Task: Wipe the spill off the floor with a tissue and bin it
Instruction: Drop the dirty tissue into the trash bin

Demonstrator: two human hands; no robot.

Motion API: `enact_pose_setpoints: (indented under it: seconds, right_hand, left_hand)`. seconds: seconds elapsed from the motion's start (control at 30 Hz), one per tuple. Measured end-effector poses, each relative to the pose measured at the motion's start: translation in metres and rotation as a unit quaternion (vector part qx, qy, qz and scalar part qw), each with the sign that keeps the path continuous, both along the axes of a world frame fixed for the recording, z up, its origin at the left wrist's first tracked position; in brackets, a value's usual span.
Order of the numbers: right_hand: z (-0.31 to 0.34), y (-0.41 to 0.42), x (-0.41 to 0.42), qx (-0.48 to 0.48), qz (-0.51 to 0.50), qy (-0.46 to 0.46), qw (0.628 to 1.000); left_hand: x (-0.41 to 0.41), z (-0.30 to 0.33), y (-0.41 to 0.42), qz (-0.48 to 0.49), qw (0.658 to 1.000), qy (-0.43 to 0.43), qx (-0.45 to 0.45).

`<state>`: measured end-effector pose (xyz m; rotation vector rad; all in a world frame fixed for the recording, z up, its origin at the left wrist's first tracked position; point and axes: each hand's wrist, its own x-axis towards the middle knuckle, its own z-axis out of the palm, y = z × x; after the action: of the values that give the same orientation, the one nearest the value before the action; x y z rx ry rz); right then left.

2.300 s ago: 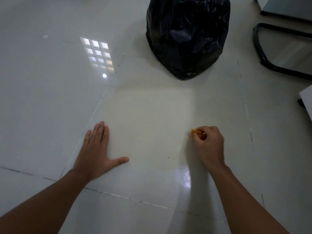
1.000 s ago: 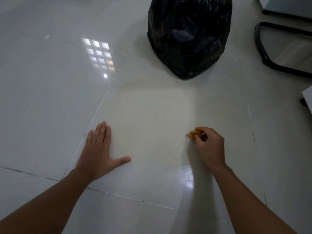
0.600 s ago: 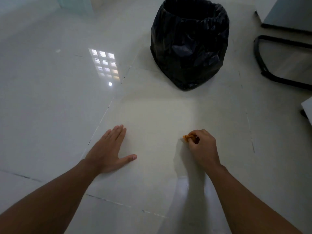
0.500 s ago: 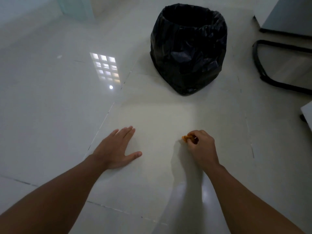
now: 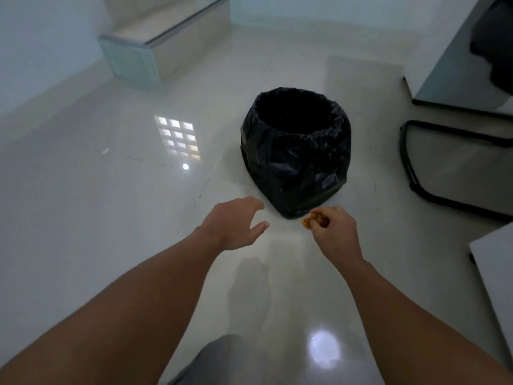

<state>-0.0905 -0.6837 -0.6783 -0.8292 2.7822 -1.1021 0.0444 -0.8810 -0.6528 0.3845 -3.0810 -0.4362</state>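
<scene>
Small crumpled orange-stained tissue [image 5: 308,221] pinched tight in right hand [image 5: 334,232] fingers [image 5: 322,215], raised before round bin lined with black plastic bag [image 5: 295,151], probably to drop inside. Left hand [image 5: 236,222] spread loose, empty, above glossy pale tiled floor [image 5: 111,204], likely for balance.

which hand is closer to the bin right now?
Right, narrowly. The right hand, pinching the orange-stained tissue, sits just right of the bin's near base; the left hand, open and empty, hovers off its lower-left side.
</scene>
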Motion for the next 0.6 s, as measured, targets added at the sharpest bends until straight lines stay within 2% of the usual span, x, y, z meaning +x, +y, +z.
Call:
enact_pose_setpoints:
  seconds: [0.3,0.43,0.6]
  right_hand:
    - [0.115,-0.005,-0.043,-0.047,-0.048,-0.029,0.997]
    - [0.129,-0.022,-0.065,-0.050,-0.047,-0.035,0.997]
    - [0.134,-0.073,-0.113,-0.106,-0.051,-0.029,0.993]
  left_hand:
    - [-0.064,0.088,-0.021,-0.023,0.999,0.047,-0.008]
    - [-0.100,0.094,-0.031,-0.044,0.995,0.092,-0.008]
    - [-0.157,0.091,-0.052,-0.050,0.993,0.104,-0.030]
